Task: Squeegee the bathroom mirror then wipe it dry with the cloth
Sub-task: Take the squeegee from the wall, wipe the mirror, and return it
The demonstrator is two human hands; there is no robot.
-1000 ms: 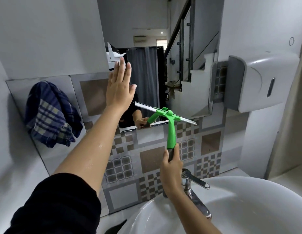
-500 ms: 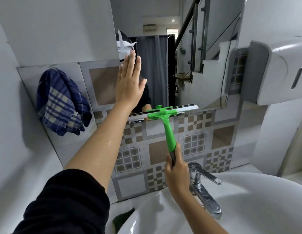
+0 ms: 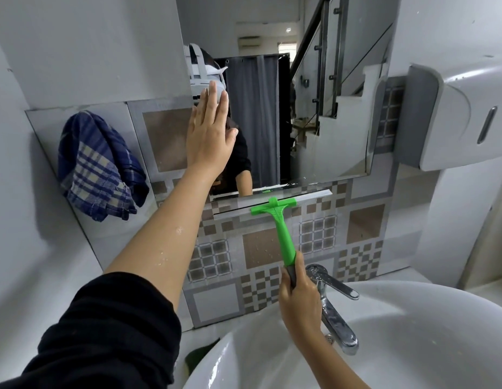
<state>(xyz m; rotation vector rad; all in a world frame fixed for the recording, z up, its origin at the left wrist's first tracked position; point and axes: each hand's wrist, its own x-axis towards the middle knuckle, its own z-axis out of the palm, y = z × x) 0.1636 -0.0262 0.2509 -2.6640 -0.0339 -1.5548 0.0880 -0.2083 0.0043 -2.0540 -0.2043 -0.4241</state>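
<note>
Mirror (image 3: 314,108) on the tiled wall, white sink (image 3: 412,346) under it, checked cloth (image 3: 98,167) hanging left of the mirror, left hand (image 3: 209,136) flat and spread against the mirror's left edge, right hand (image 3: 299,299) clamped on the green squeegee (image 3: 278,217), blade on tiles just below the mirror's bottom edge.

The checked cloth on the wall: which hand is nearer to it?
Left. The left hand lies flat on the mirror, a little right of the checked cloth. The right hand grips the squeegee handle lower down by the faucet, farther off.
</note>
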